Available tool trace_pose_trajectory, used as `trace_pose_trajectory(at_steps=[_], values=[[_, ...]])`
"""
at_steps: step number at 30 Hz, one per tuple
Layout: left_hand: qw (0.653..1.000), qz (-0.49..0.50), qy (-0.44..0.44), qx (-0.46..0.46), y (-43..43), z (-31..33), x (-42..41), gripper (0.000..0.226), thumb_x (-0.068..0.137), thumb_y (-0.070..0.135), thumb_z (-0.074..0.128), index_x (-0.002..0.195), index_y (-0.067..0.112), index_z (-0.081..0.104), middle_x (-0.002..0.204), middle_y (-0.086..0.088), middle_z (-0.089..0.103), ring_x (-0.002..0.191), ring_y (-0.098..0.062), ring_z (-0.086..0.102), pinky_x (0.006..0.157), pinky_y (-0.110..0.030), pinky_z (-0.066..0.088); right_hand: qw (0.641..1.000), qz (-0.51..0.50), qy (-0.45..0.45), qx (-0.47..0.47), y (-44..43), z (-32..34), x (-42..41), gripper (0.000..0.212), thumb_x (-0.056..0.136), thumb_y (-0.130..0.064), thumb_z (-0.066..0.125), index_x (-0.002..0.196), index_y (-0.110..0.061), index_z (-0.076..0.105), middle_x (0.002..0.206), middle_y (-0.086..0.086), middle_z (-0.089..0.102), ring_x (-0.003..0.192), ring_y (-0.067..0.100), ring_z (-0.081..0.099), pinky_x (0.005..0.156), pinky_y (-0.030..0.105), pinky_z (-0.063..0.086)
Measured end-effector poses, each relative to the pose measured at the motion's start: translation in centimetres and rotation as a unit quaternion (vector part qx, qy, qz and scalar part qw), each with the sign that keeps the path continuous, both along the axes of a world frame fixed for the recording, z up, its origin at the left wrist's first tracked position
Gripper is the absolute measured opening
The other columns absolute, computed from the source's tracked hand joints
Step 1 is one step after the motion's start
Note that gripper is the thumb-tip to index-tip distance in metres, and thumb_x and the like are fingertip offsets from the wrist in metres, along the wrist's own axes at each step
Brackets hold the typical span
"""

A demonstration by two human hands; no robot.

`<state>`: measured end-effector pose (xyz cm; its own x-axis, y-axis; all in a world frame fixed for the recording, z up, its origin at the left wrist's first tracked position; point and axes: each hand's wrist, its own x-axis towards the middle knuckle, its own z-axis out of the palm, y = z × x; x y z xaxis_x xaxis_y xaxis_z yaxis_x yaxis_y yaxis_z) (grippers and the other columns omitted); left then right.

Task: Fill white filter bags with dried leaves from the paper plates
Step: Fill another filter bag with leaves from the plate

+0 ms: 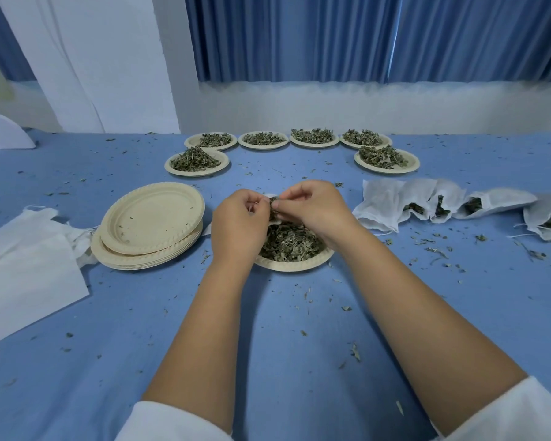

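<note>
Both hands meet above a paper plate (295, 265) heaped with dried leaves (288, 243) in the middle of the blue table. My left hand (239, 224) grips a white filter bag (273, 218), mostly hidden behind the fingers. My right hand (312, 208) pinches a tuft of leaves at the bag's mouth. Several filled bags (407, 202) lie in a row to the right, leaves showing at their openings. Empty flat bags (29, 262) are piled at the left edge.
A stack of empty paper plates (150, 224) sits left of the hands. Several plates of dried leaves (198, 160) form an arc at the back, by the wall and blue curtain. Leaf crumbs are scattered over the cloth.
</note>
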<state>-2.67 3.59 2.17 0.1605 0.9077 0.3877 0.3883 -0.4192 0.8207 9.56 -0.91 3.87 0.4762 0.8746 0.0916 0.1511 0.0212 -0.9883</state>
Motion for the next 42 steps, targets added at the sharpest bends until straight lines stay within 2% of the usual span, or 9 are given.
trace_pose_trajectory(at_steps=[5,12,15,20,25,30,33,37,42], values=[[0.999,-0.003,-0.025,-0.021,0.2,0.1,-0.1,0.009,0.091,0.026,0.061,0.085,0.027,0.067,0.072,0.019,0.06,0.067,0.007,0.055,0.053,-0.004,0.036,0.995,0.036,0.092,0.003,-0.2,0.5,0.2,0.017,0.087,0.007,0.06,0.089,-0.006,0.071,0.09,0.009,0.074,0.085,0.012,0.073,0.075,0.019,0.058],[0.995,-0.028,-0.066,-0.065,0.2,0.3,0.1,0.009,0.089,0.025,0.063,0.082,0.023,0.069,0.071,0.015,0.065,0.062,0.012,0.055,0.056,-0.007,0.038,0.999,0.016,-0.017,0.038,-0.1,-0.6,-0.4,0.019,0.08,0.005,0.074,0.08,-0.013,0.068,0.075,0.004,0.07,0.057,0.005,0.064,0.061,0.017,0.054],[0.994,-0.04,-0.077,-0.065,0.1,0.4,0.2,0.011,0.09,0.022,0.063,0.081,0.022,0.069,0.071,0.014,0.064,0.061,0.016,0.053,0.056,-0.003,0.038,0.996,-0.02,-0.085,0.035,0.2,-1.0,-0.3,0.02,0.075,-0.003,0.081,0.079,-0.018,0.067,0.074,-0.002,0.064,0.064,0.006,0.059,0.068,0.021,0.052],[0.992,-0.078,-0.081,-0.057,-0.3,0.6,0.2,0.011,0.093,0.02,0.06,0.088,0.018,0.069,0.076,0.014,0.063,0.065,0.016,0.053,0.06,-0.002,0.038,0.998,-0.037,-0.051,-0.023,0.4,-1.2,0.4,0.044,0.077,-0.019,0.082,0.115,-0.014,0.061,0.105,0.004,0.062,0.093,0.015,0.063,0.078,0.028,0.055],[0.987,-0.13,-0.06,-0.067,-0.6,0.5,0.3,0.012,0.094,0.022,0.06,0.087,0.023,0.069,0.077,0.011,0.063,0.059,-0.001,0.05,0.061,-0.02,0.043,0.999,-0.017,-0.042,-0.02,0.5,-1.5,0.0,0.01,0.08,-0.002,0.071,0.089,-0.008,0.071,0.081,0.007,0.068,0.07,0.016,0.063,0.062,0.025,0.056],[0.996,-0.078,-0.027,-0.039,-0.4,0.3,0.1,0.01,0.094,0.022,0.059,0.087,0.022,0.067,0.075,0.015,0.061,0.062,0.009,0.053,0.056,-0.004,0.038,0.994,-0.033,-0.095,-0.031,0.5,-1.7,-0.1,0.009,0.08,-0.013,0.076,0.087,-0.013,0.071,0.08,0.002,0.066,0.07,0.011,0.058,0.063,0.023,0.046],[0.999,-0.009,-0.043,-0.025,0.0,0.3,-0.3,0.009,0.094,0.025,0.058,0.088,0.023,0.064,0.076,0.018,0.058,0.072,0.002,0.054,0.058,-0.007,0.037,0.995,0.026,-0.091,-0.043,-0.1,-0.3,0.7,0.021,0.082,-0.03,0.078,0.099,-0.021,0.071,0.093,-0.004,0.071,0.082,0.006,0.064,0.067,0.018,0.048],[0.997,0.053,-0.05,-0.007,0.4,0.3,-0.7,0.013,0.096,0.027,0.054,0.099,0.019,0.064,0.083,0.017,0.055,0.084,-0.007,0.053,0.064,-0.021,0.036,0.959,0.06,-0.246,-0.128,-1.0,1.2,2.3,0.027,0.086,-0.037,0.072,0.11,-0.026,0.069,0.104,-0.01,0.064,0.094,0.003,0.06,0.063,0.012,0.041],[0.995,0.079,-0.05,0.015,0.5,0.1,-0.8,0.015,0.097,0.026,0.054,0.101,0.017,0.065,0.087,0.011,0.06,0.083,-0.008,0.054,0.061,-0.02,0.033,0.89,0.124,-0.38,-0.219,-1.4,0.7,1.7,0.046,0.075,-0.037,0.083,0.116,-0.023,0.068,0.106,-0.008,0.057,0.104,0.012,0.056,0.084,0.024,0.042]])
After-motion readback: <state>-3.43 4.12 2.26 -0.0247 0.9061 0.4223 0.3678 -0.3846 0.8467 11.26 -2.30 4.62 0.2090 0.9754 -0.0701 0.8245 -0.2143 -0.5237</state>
